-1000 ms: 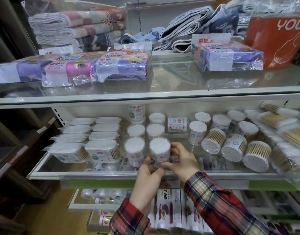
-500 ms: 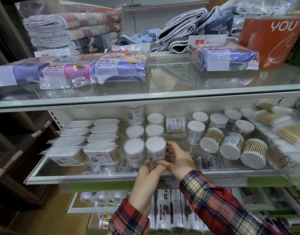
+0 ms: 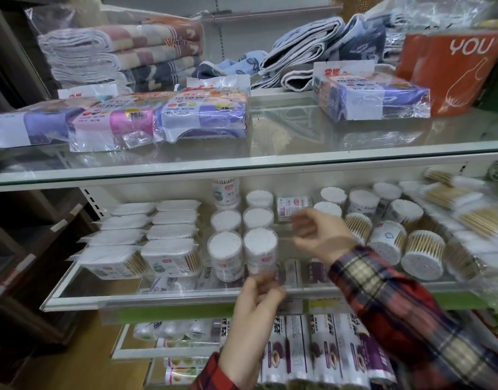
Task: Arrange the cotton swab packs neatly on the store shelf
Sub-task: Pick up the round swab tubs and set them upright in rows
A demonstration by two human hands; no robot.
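Note:
Round clear tubs of cotton swabs stand in two columns on the glass middle shelf (image 3: 73, 288); the front right tub (image 3: 260, 246) stands upright beside its neighbour (image 3: 224, 250). My left hand (image 3: 253, 308) hovers blurred at the shelf's front edge, below that tub, fingers loosely curled and holding nothing. My right hand (image 3: 321, 235) is raised over the shelf to the right of the tubs, fingers relaxed and empty. A small swab box (image 3: 291, 206) lies just behind it. Tipped tubs of wooden-stick swabs (image 3: 422, 254) lie to the right.
Flat rectangular swab packs (image 3: 169, 256) sit in two rows on the left. Bagged wooden swabs (image 3: 450, 195) pile at far right. The upper glass shelf (image 3: 298, 161) carries wrapped cloth packs (image 3: 202, 116), folded towels and an orange bag (image 3: 450, 68). Boxed goods (image 3: 298, 353) fill the shelf below.
Both hands let go of the front right tub, which now stands in line. My right hand lifted up and to the right; my left hand dropped back to the shelf edge.

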